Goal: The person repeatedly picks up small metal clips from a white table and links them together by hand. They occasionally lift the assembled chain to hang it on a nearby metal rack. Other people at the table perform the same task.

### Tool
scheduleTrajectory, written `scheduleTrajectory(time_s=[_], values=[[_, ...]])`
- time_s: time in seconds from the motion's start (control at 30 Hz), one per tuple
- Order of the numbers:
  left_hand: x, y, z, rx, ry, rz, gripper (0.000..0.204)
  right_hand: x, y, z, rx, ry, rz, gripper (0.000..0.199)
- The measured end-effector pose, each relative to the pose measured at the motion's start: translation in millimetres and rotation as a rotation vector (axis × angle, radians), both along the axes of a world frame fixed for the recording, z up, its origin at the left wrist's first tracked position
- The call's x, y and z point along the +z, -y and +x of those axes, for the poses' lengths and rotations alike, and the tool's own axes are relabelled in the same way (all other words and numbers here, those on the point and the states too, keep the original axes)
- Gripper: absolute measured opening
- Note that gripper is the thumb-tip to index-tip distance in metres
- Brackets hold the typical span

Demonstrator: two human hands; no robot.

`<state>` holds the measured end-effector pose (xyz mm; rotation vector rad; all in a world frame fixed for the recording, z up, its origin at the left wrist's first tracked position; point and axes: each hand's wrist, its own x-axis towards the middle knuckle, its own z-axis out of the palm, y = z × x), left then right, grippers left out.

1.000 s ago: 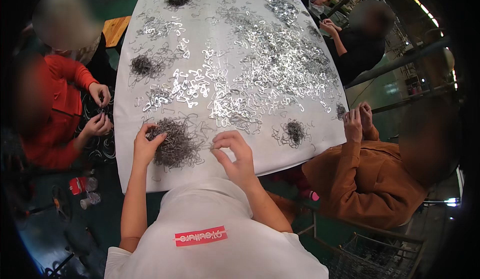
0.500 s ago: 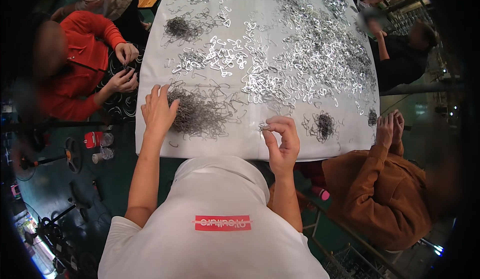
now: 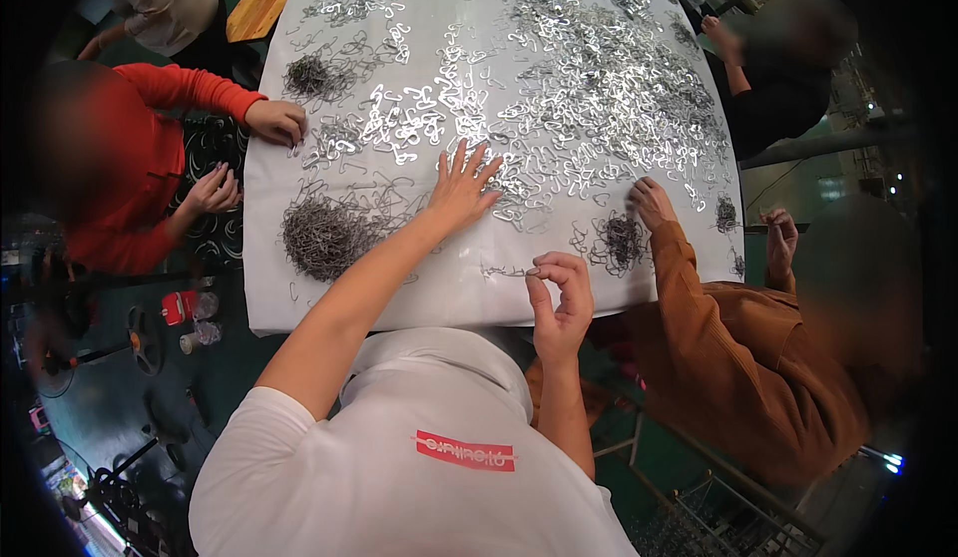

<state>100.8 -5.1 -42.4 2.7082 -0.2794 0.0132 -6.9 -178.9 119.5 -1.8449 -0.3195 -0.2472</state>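
Observation:
My left hand (image 3: pixel 462 186) reaches across the white table (image 3: pixel 449 302) with its fingers spread flat. The fingertips rest at the near edge of a scatter of shiny, S-shaped metal hooks (image 3: pixel 409 118); nothing shows in its grasp. Lower down, my right hand (image 3: pixel 561 302) pinches thumb and forefinger together on a small metal hook (image 3: pixel 517 273). Whether more than one hook is in that pinch is too small to tell. Beside my left forearm lies a dense heap of duller grey hooks (image 3: pixel 324 238), with loose ones around it.
A broad spread of shiny hooks (image 3: pixel 619 88) covers the table's far right. Smaller dark heaps lie at the far left (image 3: pixel 312 76) and near right (image 3: pixel 621 241). A co-worker's red sleeve (image 3: pixel 200 88) is at left. Another's brown sleeve (image 3: pixel 679 268) reaches in from the right.
My left hand has moved from the dark heap rightward and farther over the shiny hooks. My right hand keeps its pinch. Both seated co-workers' hands have reached onto the table.

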Motion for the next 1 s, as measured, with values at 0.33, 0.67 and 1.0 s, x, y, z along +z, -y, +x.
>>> scheduleTrajectory(time_s=[0.33, 0.67, 1.0], values=[[-6, 31, 1, -0.121, -0.028, 0.065, 0.059, 8, 22, -11, -0.086, 0.022, -0.056, 0.013], [-5, 15, -82, -0.483, 0.083, 0.014, 0.053, 3, 26, -24, -0.099, 0.036, -0.079, 0.014], [4, 14, -94, -0.450, 0.026, 0.105, 0.058, -1, 30, -35, -0.119, -0.001, -0.057, 0.013]])
